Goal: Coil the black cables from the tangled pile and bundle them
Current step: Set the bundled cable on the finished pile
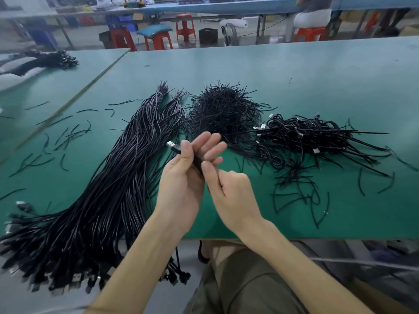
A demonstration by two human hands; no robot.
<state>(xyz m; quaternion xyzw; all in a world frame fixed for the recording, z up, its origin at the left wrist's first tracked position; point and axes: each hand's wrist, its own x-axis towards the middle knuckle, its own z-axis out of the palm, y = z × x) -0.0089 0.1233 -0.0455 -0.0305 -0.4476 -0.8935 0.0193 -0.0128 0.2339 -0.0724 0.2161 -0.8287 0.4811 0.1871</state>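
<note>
My left hand (183,177) holds a black cable (196,163) above the green table's front edge, thumb pressed on it just below its USB plug (173,146), which sticks up to the left; the fingers are stretched out behind. My right hand (229,189) pinches the same cable lower down with thumb and curled fingers. Long uncoiled black cables (108,200) lie in a thick sheaf to the left. A heap of short black twist ties (223,109) sits behind my hands. Coiled, tied cables (303,137) are piled at the right.
Loose ties are scattered over the green table (317,75) at left and right. Another dark cable pile (49,58) lies far left. Red stools (158,40), a fan and a seated person (313,12) are beyond the table. My lap is below the front edge.
</note>
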